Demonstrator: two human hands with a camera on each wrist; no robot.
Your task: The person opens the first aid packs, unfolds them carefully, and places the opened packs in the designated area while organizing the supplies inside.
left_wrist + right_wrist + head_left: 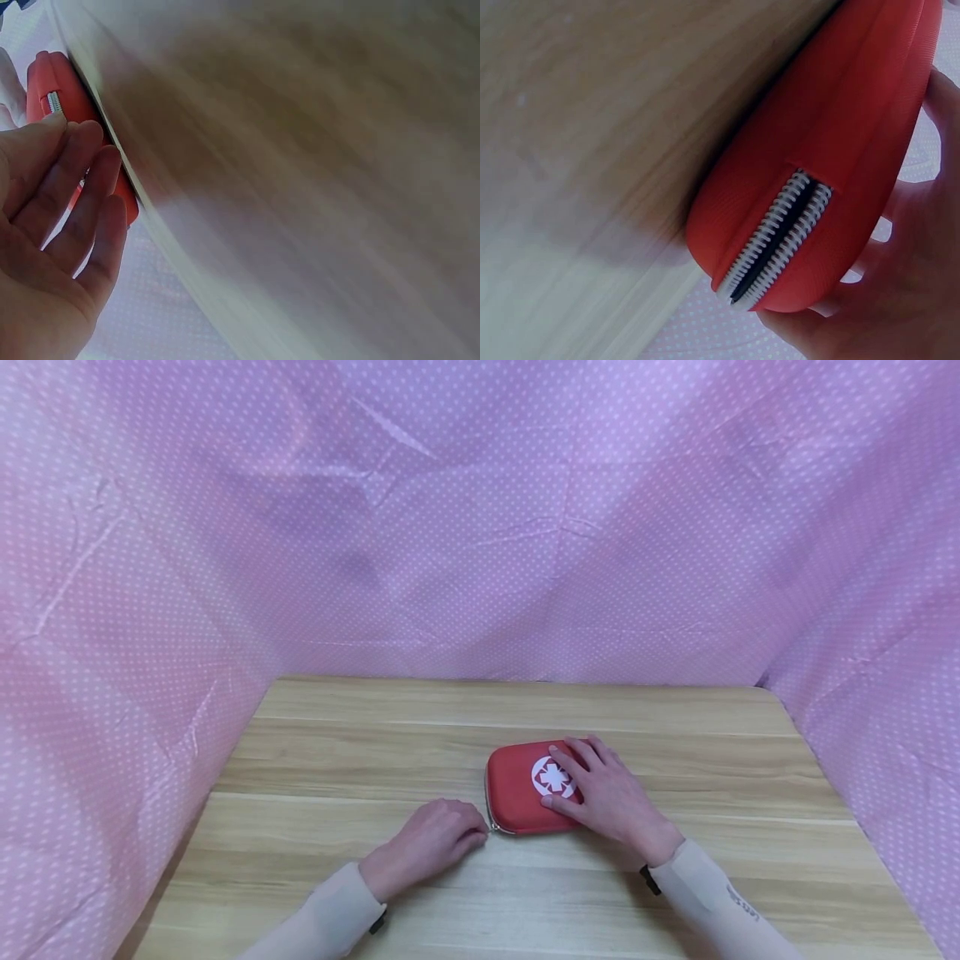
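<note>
A red zippered first-aid case (517,777) with a white emblem lies flat on the wooden table. My left hand (438,839) is at its near left corner, thumb and forefinger pinching the zipper pull beside the metal slider (494,828). In the left wrist view those fingertips mostly hide the pull, and silver zipper teeth (54,102) show just above them. Spread over the case's right part, my right hand (611,793) rests on the lid and partly covers the emblem. The right wrist view shows parted zipper teeth (776,236) at the case's end.
The light wood table (360,760) extends around the case on all sides. Pink polka-dot cloth (480,568) hangs behind the table and along both its sides. Both forearms come in from the near edge, with a dark strap piece (650,880) at the right wrist.
</note>
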